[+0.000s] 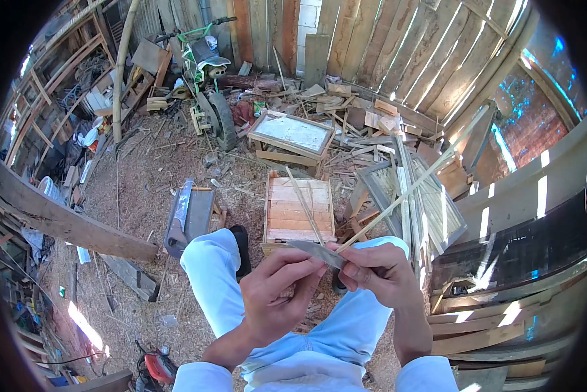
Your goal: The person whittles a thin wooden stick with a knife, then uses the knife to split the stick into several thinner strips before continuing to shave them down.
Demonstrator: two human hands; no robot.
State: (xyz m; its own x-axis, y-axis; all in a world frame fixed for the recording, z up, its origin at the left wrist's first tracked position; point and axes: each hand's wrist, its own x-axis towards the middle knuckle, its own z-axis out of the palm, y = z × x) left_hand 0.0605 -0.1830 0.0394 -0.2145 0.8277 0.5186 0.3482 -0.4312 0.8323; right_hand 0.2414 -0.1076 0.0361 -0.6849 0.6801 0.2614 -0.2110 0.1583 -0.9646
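Blade-like grey piece (316, 253), seen from the head view, sits near the centre, between both hands over the parted knees. The left hand (277, 294) pinches its near edge between thumb and fingers. The right hand (380, 274) grips its right end and pinches a long thin wooden stick (414, 191), which slants to the far right. Another thin stick (302, 202) crosses above a slatted wooden box (280, 215); whether it is held, I cannot tell. Far left stands a green two-wheeler (205, 65).
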